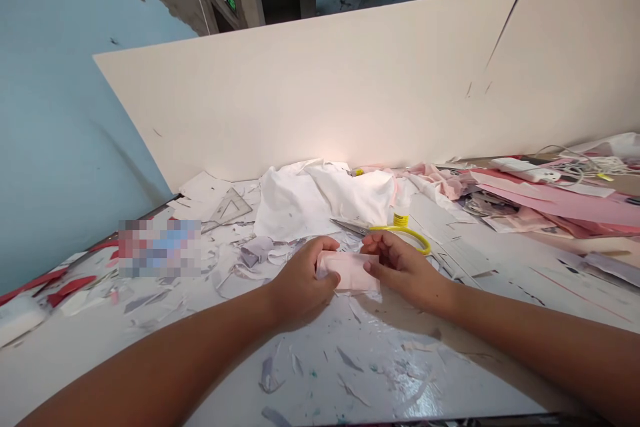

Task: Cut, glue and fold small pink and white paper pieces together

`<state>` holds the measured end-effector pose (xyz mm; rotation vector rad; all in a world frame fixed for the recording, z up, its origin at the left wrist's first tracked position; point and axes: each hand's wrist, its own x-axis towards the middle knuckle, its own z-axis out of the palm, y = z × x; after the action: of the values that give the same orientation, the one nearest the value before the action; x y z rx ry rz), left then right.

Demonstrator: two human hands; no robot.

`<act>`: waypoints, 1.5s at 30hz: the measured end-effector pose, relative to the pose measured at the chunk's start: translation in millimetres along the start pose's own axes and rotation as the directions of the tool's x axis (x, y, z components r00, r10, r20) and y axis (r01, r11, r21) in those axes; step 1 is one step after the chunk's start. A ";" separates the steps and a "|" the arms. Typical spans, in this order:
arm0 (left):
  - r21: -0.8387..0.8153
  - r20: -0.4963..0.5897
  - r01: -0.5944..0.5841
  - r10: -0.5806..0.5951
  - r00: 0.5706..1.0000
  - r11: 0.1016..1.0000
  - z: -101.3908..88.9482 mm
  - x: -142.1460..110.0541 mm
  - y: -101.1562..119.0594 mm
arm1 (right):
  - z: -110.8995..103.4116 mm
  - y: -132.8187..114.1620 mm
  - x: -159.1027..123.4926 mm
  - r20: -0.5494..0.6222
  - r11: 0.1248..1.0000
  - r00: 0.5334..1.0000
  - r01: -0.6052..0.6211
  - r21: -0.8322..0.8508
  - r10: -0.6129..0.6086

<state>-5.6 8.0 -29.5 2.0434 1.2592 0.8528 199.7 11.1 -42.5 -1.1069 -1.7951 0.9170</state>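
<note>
A small folded piece of pale pink paper (349,272) lies on the white tabletop (320,373), pinched between both hands. My left hand (303,280) grips its left end, and my right hand (403,267) holds its right end with the fingertips. Just beyond my right hand lie scissors with yellow handles (400,232), their steel blades (350,227) pointing left. Their handles nearly touch my right fingers. A small white bottle with a yellow base (401,203) stands behind them.
Paper scraps litter the table. Crumpled white cloth (320,197) lies at the back, beside a clear set square (229,208). Pink sheets (560,200) and white cables (595,167) lie right. A tall cream board (300,100) stands behind the table, with a blurred patch (160,247) at left.
</note>
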 end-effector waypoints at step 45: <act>0.866 0.128 -0.082 -0.061 0.990 0.493 -72.6 125.5 -34.6 | -55.6 -29.3 -1.5 0.133 0.465 0.936 -0.037 -0.885 0.326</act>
<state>-36.2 146.3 16.6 2.8048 1.8261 -0.0505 240.6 8.4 5.1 -1.9138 -2.5326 0.1703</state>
